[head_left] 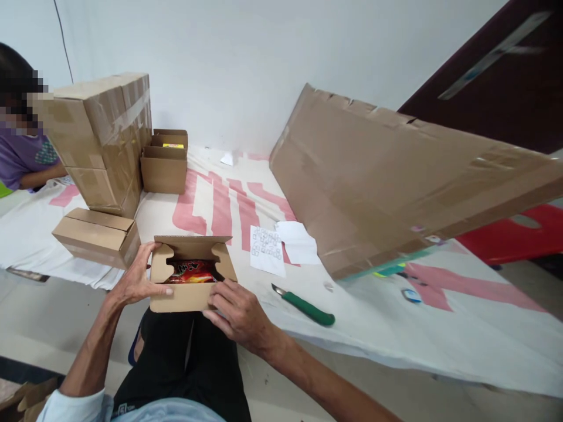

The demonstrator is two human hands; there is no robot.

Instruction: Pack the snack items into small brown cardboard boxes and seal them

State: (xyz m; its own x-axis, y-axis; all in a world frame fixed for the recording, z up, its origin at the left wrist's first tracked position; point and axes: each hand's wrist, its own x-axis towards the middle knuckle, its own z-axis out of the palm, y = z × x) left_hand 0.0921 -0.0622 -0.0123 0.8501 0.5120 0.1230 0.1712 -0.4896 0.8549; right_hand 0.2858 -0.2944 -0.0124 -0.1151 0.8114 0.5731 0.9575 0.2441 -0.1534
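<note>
A small brown cardboard box (180, 298) is at the table's front edge, above my lap. Its side flaps are folded partly inward and the long back flap stands up. Through the gap between the flaps shows a shiny red and black packet (196, 271). My left hand (139, 275) grips the box's left end, thumb along the front panel. On the front right corner, my right hand (237, 308) holds the front panel with curled fingers. To the right lies a green-handled knife (308, 308) with a short blade.
Left stands a closed carton (94, 234), with tall taped boxes (105, 135) behind it. Open boxes (165, 170) sit by the wall. Papers (268, 249) lie mid-table. A large cardboard sheet (396, 181) leans at right. Another person (26, 152) sits far left.
</note>
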